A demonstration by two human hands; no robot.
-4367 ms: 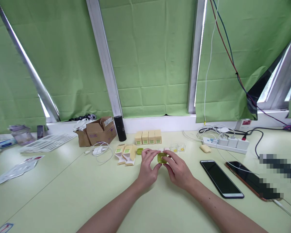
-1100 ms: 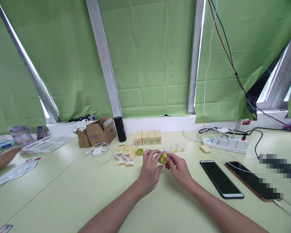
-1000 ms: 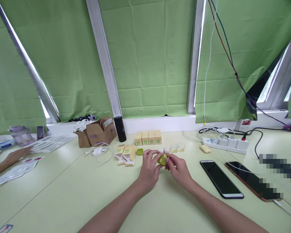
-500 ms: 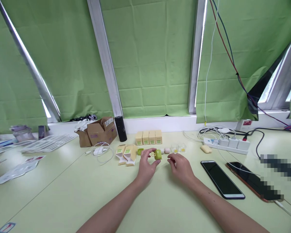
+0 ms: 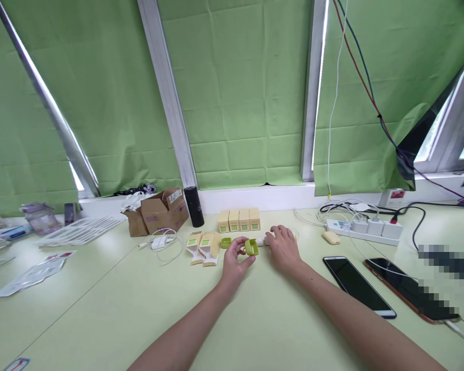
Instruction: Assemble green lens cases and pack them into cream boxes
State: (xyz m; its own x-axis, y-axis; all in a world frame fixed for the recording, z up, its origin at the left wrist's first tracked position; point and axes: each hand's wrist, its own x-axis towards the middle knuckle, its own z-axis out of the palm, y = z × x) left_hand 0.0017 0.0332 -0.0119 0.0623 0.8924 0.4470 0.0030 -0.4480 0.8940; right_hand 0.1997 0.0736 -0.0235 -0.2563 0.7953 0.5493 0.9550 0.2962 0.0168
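My left hand (image 5: 235, 260) pinches a small olive-green case (image 5: 251, 247) between thumb and fingers, with its hollow inside facing me. A second small green piece (image 5: 226, 242) lies on the table just left of these fingers. To the right, my right hand (image 5: 283, 247) is low over the table with its fingers apart and slightly bent. Its fingertips are beside a small white and pinkish piece (image 5: 260, 241); whether they touch it, I cannot tell. This hand mostly covers the small clear containers behind it.
Several small cream boxes (image 5: 238, 220) stand in a row behind my hands. Opened cream boxes (image 5: 210, 247) lie at left, near a white cable (image 5: 163, 242), cardboard box (image 5: 164, 211) and black cylinder (image 5: 194, 206). Phones (image 5: 358, 286) and a power strip (image 5: 365, 229) are at right.
My right hand has moved forward and its fingers have spread, now covering the clear containers. The green case in my left hand has turned, showing its hollow inside.
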